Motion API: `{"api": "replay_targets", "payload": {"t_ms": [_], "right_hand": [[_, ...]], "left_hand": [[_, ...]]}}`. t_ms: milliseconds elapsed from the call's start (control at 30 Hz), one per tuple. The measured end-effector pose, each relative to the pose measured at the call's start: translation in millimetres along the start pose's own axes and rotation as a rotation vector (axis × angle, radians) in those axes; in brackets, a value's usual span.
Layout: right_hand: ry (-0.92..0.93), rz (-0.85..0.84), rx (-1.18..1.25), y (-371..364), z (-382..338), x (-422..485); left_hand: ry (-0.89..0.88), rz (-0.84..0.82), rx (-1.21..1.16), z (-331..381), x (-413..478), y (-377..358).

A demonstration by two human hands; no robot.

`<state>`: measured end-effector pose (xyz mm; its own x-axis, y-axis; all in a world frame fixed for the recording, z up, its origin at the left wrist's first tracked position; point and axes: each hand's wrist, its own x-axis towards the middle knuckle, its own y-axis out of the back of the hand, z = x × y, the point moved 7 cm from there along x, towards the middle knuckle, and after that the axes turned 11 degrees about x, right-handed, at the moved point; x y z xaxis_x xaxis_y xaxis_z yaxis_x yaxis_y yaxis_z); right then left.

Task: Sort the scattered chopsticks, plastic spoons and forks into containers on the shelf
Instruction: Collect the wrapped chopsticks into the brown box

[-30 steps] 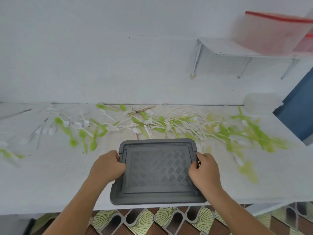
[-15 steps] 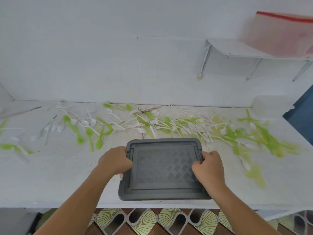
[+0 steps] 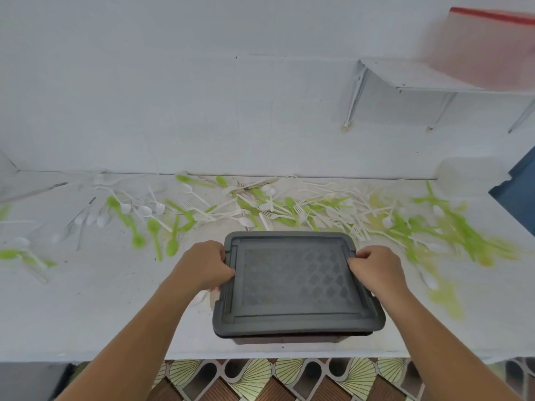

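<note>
- Nearest us, at the front edge of the desk (image 3: 86,308), sits the grey lidded box (image 3: 292,280). Our left hand (image 3: 207,266) curls round the lid's left rim and our right hand (image 3: 375,269) grips its right rim, so both are equally near.
- Just beyond the box, the plastic spoons (image 3: 138,241) and forks (image 3: 301,212) lie in a band running left to right. We judge the lid must come off first.
- Farthest off, up to the right, the shelf (image 3: 434,82) carries a blurred red-rimmed container (image 3: 486,50).
</note>
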<state>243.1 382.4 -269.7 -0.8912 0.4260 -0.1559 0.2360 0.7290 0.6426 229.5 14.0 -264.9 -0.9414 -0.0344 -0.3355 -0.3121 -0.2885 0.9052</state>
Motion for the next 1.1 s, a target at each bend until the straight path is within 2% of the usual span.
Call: {"api": "replay_targets", "payload": {"t_ms": [67,233,367,500,633,733,833,933,1100], "right_hand": [[-0.023,-0.043,-0.047,-7,5,-6],[-0.005,-0.013,-0.101,-12,-2,7],[0.001,-0.091,-0.108,-13,-6,33],[0.06,-0.066,-0.065,1,-18,63],[0.08,-0.056,0.058,16,-38,101],[0.02,0.018,0.131,24,-36,157],[-0.038,0.148,0.158,15,-21,205],[-0.079,0.192,0.214,-16,-4,235],[-0.087,0.164,0.225,-65,22,266]], "left_hand": [[0.004,-0.055,-0.016,-3,0,-5],[-0.01,-0.232,-0.068,-14,17,-3],[-0.054,-0.321,-0.209,-13,31,11],[-0.069,-0.274,-0.421,-7,42,37],[-0.134,-0.155,-0.501,21,62,65],[-0.109,0.003,-0.481,36,104,79],[0.026,0.044,-0.387,25,155,56],[0.131,-0.066,-0.207,11,198,6],[0.184,-0.227,-0.016,1,239,-47]]}}
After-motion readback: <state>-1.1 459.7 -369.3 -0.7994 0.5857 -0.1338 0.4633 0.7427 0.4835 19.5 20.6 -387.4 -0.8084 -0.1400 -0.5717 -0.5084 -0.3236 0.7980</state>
